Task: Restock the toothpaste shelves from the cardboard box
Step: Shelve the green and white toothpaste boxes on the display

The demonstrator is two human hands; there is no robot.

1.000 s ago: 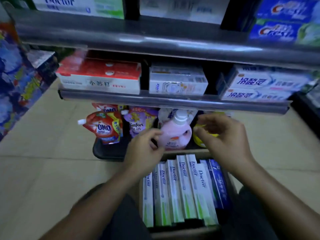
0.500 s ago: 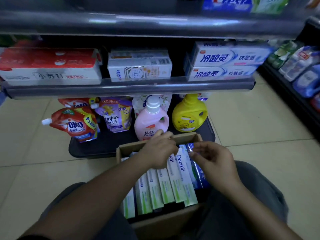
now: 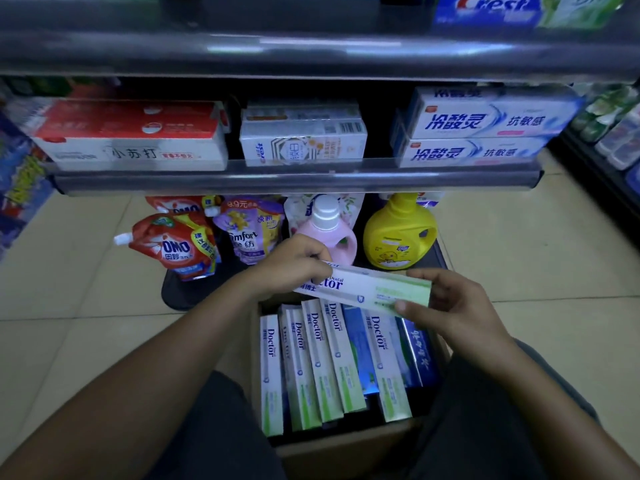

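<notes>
A white-and-green Doctor toothpaste box (image 3: 367, 289) is held crosswise just above the cardboard box (image 3: 343, 445). My left hand (image 3: 294, 265) pinches its left end and my right hand (image 3: 450, 303) grips its right end. Several more Doctor toothpaste boxes (image 3: 325, 362) stand on edge inside the cardboard box, with blue boxes (image 3: 415, 355) among them on the right. The cardboard box sits between my knees on the floor.
The shelf (image 3: 294, 180) above holds red-and-white toothpaste boxes (image 3: 131, 136), a white stack (image 3: 304, 136) and blue-lettered boxes (image 3: 485, 129). On the bottom tray (image 3: 187, 292) stand OMO pouches (image 3: 176, 247), a Comfort pouch (image 3: 249, 233), a pink bottle (image 3: 329, 230) and a yellow bottle (image 3: 398, 237). A Crest box (image 3: 502, 8) sits on the top shelf.
Both hands went from reaching into the cardboard box to lifting one Doctor toothpaste box out and holding it crosswise above the others. The view has tilted down slightly.
</notes>
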